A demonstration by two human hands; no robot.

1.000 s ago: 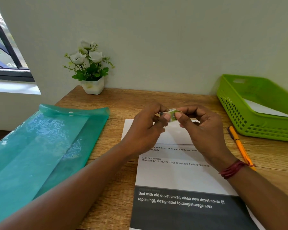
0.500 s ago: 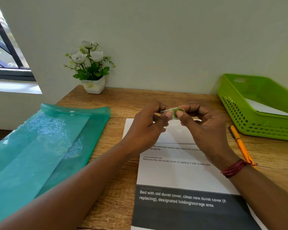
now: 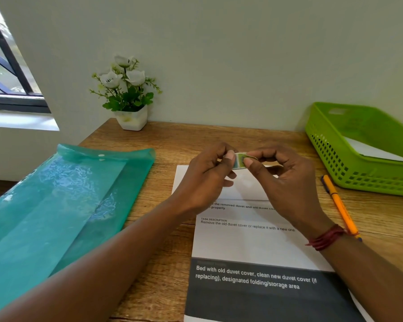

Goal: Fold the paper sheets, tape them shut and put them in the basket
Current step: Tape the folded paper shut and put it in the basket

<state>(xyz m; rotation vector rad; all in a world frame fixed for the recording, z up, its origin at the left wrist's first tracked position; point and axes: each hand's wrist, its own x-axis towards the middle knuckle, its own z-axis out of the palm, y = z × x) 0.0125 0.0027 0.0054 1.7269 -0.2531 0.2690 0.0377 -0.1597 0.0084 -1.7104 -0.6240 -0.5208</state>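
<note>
Pinching tape (image 3: 239,161), both hands (image 3: 207,182) (image 3: 289,184) hang over paper (image 3: 254,245) reading "TASK DESCRIPTION".

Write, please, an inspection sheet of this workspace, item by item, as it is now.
Surface: wooden desk.
Job's things: printed paper sheet lies flat before the person, top edge folded down; tape piece held above it; green basket at right, holding a white sheet.
Clutter: teal folder at left; orange pen beside the basket; flower pot at the back.
Hands: left hand and right hand both pinch the tape piece.
Cables: nothing seen.
Surroundings: pale wall; window at far left.
</note>
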